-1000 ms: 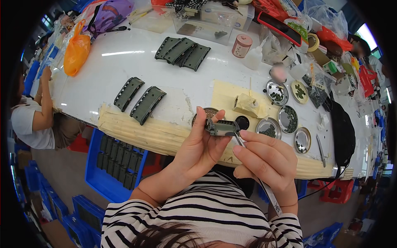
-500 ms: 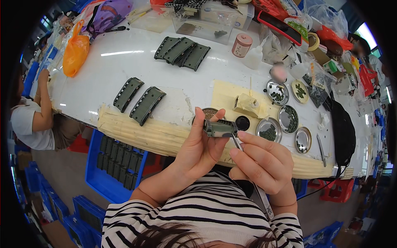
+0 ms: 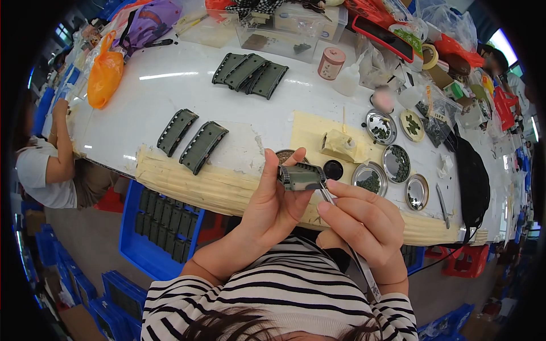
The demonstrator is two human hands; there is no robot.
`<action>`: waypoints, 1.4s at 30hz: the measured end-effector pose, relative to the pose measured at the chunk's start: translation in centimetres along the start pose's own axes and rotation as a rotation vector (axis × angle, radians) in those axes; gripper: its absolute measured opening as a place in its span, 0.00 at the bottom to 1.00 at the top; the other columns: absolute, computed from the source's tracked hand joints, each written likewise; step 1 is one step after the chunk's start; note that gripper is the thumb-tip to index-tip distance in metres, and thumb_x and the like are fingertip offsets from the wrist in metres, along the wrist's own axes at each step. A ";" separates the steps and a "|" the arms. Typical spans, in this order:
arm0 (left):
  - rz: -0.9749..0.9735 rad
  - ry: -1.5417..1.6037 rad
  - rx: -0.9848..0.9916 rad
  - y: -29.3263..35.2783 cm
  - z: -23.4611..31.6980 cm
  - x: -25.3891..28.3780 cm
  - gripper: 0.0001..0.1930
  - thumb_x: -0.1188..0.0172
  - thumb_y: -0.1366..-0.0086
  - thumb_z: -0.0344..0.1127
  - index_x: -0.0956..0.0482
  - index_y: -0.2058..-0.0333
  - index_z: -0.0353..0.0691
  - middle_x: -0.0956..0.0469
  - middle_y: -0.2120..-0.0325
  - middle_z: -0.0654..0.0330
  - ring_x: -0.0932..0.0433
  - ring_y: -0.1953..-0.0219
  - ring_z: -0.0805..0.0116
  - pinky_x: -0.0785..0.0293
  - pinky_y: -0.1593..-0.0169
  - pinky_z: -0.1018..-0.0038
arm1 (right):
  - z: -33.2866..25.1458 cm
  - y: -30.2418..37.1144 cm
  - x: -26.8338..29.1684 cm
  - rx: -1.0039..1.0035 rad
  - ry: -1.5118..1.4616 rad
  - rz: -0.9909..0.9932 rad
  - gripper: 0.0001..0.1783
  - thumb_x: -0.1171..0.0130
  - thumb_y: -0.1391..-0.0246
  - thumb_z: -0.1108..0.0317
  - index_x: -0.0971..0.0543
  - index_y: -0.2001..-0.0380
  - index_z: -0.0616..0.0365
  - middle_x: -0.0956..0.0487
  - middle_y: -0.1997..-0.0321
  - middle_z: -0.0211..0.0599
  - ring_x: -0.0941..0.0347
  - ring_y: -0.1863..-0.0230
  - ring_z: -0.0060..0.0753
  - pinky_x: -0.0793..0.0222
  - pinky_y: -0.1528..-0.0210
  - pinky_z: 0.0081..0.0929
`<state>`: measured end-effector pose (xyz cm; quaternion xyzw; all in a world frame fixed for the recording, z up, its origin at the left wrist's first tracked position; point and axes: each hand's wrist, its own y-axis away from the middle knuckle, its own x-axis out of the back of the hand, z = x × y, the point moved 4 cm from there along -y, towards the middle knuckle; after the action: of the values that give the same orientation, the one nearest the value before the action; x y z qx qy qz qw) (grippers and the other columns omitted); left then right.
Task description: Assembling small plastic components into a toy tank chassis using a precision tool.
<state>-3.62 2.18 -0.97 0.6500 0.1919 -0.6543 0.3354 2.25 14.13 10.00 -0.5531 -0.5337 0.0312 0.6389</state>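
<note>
In my left hand (image 3: 273, 199) is a small dark-green curved plastic part (image 3: 300, 177) with ridged edges, held up above the table's front edge between thumb and fingers. My right hand (image 3: 364, 221) grips metal tweezers (image 3: 359, 262); their tips touch or nearly touch the right end of the part. Whether the tips pinch anything is too small to tell. Just beyond, partly hidden by the left hand, is a round dish (image 3: 287, 154) of small brownish bits. A black round cap (image 3: 333, 169) lies right of the part.
Two similar green parts (image 3: 203, 146) lie at left, with a stack of more (image 3: 250, 74) farther back. Steel dishes (image 3: 396, 163) of small green pieces stand at right, near a wrapped block (image 3: 341, 145). A blue crate (image 3: 128, 238) sits below the table; another person (image 3: 45, 165) works at left.
My left hand has tilted the green part slightly, so more of its upper face shows. The tweezers remain at its right end, their handle shifted slightly downward.
</note>
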 end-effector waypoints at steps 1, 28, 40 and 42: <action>0.000 -0.003 0.004 0.0 0.0 0.0 0.33 0.56 0.34 0.64 0.32 0.44 0.42 0.24 0.58 0.54 0.22 0.55 0.68 0.22 0.53 0.75 | 0.0 0.0 0.0 -0.003 -0.001 0.000 0.19 0.34 0.52 0.60 0.20 0.64 0.67 0.23 0.71 0.37 0.19 0.64 0.43 0.20 0.67 0.27; -0.037 0.447 0.182 -0.8 0.8 -2.0 0.30 0.43 0.38 0.55 0.32 0.53 0.30 0.29 0.59 0.52 0.21 0.57 0.71 0.18 0.54 0.80 | -0.1 0.5 1.1 -0.141 -0.085 0.126 0.21 0.35 0.55 0.53 0.18 0.64 0.60 0.22 0.69 0.34 0.19 0.63 0.40 0.21 0.66 0.27; -0.090 -0.139 -0.255 -0.5 1.3 -2.4 0.24 0.46 0.32 0.47 0.39 0.41 0.50 0.30 0.51 0.49 0.25 0.51 0.60 0.20 0.50 0.70 | 1.2 2.3 0.8 -0.481 -0.488 0.280 0.24 0.50 0.38 0.52 0.21 0.59 0.66 0.20 0.59 0.50 0.22 0.57 0.43 0.27 0.54 0.31; -0.161 -0.284 -0.298 -0.7 1.7 -2.2 0.26 0.45 0.33 0.44 0.43 0.40 0.52 0.30 0.52 0.50 0.26 0.50 0.59 0.23 0.48 0.67 | 1.6 2.6 0.5 -0.479 -0.488 0.280 0.23 0.50 0.37 0.53 0.21 0.60 0.66 0.20 0.58 0.51 0.22 0.58 0.43 0.27 0.55 0.30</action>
<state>-5.44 1.91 1.21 0.4772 0.2887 -0.7283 0.3981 2.74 16.51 8.11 -0.7309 -0.5817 0.1234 0.3350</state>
